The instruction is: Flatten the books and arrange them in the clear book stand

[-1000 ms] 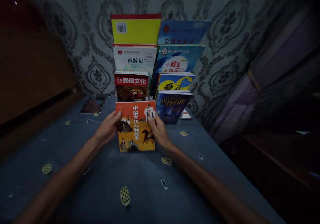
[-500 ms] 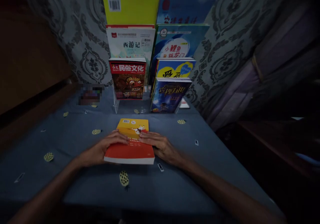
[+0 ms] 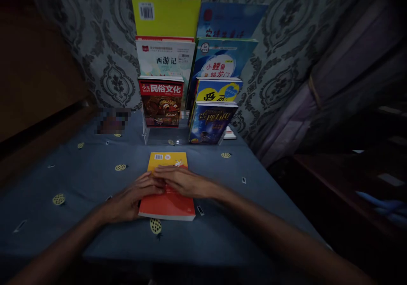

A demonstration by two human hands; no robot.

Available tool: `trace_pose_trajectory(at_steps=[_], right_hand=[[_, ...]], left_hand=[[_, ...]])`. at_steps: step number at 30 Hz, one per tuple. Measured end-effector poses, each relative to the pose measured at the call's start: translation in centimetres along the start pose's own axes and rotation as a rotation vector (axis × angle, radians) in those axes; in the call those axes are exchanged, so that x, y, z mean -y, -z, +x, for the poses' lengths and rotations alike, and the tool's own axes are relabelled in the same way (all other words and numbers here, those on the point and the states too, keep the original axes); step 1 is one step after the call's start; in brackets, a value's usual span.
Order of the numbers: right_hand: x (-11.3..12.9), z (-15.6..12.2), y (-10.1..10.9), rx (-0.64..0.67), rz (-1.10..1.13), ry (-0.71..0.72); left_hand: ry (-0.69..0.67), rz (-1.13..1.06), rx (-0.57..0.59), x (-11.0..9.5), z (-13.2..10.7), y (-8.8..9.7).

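A thick book (image 3: 178, 204) with a yellow and orange-red back cover lies on the blue tablecloth, its barcode end away from me. My left hand (image 3: 135, 196) is closed at the book's left edge, fingers over the cover and thumb hidden. Across the middle of the cover rests my right hand (image 3: 179, 180), open and flat, its fingertips pointing left and close to the left hand's fingers. Both hands hide part of the cover's print.
Behind the book stands a clear acrylic rack (image 3: 162, 136) with two columns of upright books, including a red-topped one (image 3: 162, 102) and a dark blue one (image 3: 213, 124). Blurred-out items lie on either side. A tied curtain (image 3: 295, 102) hangs at right; brown furniture (image 3: 38, 98) borders the left.
The book's near edge has come lower, toward me. My right hand has left the book's right edge and slid left across the cover. The left hand stays at the left edge.
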State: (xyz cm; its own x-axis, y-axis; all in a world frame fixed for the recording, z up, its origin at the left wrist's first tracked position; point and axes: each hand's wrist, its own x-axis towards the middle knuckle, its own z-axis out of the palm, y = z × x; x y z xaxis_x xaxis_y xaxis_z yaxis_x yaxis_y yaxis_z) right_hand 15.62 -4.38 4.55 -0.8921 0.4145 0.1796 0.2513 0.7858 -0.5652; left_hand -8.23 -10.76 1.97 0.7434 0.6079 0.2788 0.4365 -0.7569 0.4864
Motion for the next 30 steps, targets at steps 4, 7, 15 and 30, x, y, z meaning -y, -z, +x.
trace_pose_trajectory(at_steps=[4,7,15,30], right_hand=[[-0.3,5.8,-2.6,-0.058,-0.013,-0.06],[-1.5,7.4,-3.3,-0.097,-0.078,-0.161],[-6.4,3.6,-1.9,-0.201,-0.297,-0.378],[-7.6,1.0,-1.4,-0.227,-0.262,-0.471]], left_hand=[[0.039,0.03,0.027,-0.5,0.5,0.4],[0.02,-0.024,0.017,-0.1,0.5,0.3],[-0.013,-0.016,-0.008,1.1,-0.3,-0.3],[0.074,0.28,0.152,-1.1,-1.3,0.9]])
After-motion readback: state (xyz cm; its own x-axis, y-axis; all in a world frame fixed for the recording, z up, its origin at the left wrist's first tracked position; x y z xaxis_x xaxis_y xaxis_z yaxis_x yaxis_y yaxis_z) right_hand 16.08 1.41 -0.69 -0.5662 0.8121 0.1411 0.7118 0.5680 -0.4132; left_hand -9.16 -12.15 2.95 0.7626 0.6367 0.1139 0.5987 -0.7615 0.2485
